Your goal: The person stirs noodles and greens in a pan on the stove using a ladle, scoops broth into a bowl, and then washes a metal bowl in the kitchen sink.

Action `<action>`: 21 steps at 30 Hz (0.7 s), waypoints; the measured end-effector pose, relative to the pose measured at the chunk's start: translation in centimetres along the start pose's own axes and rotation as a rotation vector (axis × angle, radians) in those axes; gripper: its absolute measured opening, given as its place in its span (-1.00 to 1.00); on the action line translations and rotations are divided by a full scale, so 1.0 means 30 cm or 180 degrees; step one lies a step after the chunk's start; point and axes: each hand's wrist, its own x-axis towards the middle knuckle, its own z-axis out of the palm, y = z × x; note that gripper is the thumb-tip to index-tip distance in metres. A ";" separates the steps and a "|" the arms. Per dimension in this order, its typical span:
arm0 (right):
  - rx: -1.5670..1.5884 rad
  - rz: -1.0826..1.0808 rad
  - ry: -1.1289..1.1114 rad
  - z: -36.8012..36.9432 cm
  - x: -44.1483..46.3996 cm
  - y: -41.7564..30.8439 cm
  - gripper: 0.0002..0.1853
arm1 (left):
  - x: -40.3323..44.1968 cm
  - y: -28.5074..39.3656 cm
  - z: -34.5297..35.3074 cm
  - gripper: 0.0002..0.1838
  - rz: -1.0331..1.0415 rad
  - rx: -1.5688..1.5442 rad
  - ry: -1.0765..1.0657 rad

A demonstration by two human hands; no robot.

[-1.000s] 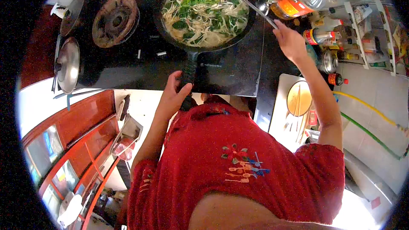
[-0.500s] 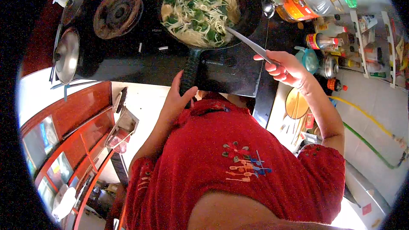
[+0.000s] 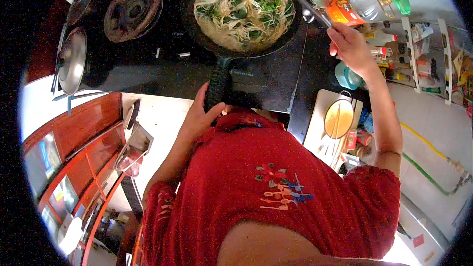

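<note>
A black wok (image 3: pixel 189 19) sits on the stove's right side, full of pale noodles mixed with leafy greens (image 3: pixel 246 15). Its dark ribbed handle (image 3: pixel 217 86) points toward my body. Around the lower end of that handle is my left hand (image 3: pixel 203 113), thumb on one side and fingers on the other. To the right of the wok, my right hand (image 3: pixel 351 49) is closed on the long metal handle of a wok spatula (image 3: pixel 308 5). The spatula's blurred head is above the wok's far side, with noodles hanging beside it.
An unlit burner (image 3: pixel 133 10) and metal lids (image 3: pixel 73 61) lie to the left. On the right stand a large oil bottle (image 3: pixel 362 2), a teal container (image 3: pixel 347 76) and several seasoning bottles. A bowl with chopsticks (image 3: pixel 339 118) rests on a board near my right arm.
My right hand has moved up and right, lifting the spatula's head from the noodles to the wok's far side. The noodles have shifted. My left hand stays at the handle.
</note>
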 end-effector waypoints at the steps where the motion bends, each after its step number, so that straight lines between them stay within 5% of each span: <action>1: -0.0595 -0.0517 0.0314 0.005 0.014 0.013 -0.67 | 0.000 -0.003 -0.001 -0.17 -0.0005 -0.0044 -0.0030; 5: -0.2249 -0.1129 0.1103 0.050 0.071 0.098 -0.69 | 0.002 -0.039 -0.012 -0.16 0.0128 0.0045 -0.0073; 8: -0.2158 -0.1018 0.1066 0.072 0.064 0.135 -0.68 | -0.015 -0.023 -0.014 -0.15 0.0072 0.0165 -0.0168; 11: -0.1962 -0.0109 0.0396 0.119 0.031 0.210 -0.68 | -0.021 -0.012 -0.011 -0.13 0.0081 0.0247 -0.0215; 12: -0.0699 -0.0155 0.0136 0.152 0.002 0.230 -0.67 | -0.021 -0.013 -0.015 -0.12 0.0114 0.0276 -0.0209; 13: 0.0411 0.1073 -0.0341 0.158 -0.033 0.118 -0.66 | -0.019 -0.015 -0.016 -0.12 0.0118 0.0319 -0.0225; 21: 0.3470 0.1792 -0.1661 0.193 -0.079 0.064 -0.70 | -0.011 -0.039 -0.019 -0.13 0.0240 0.0199 -0.0291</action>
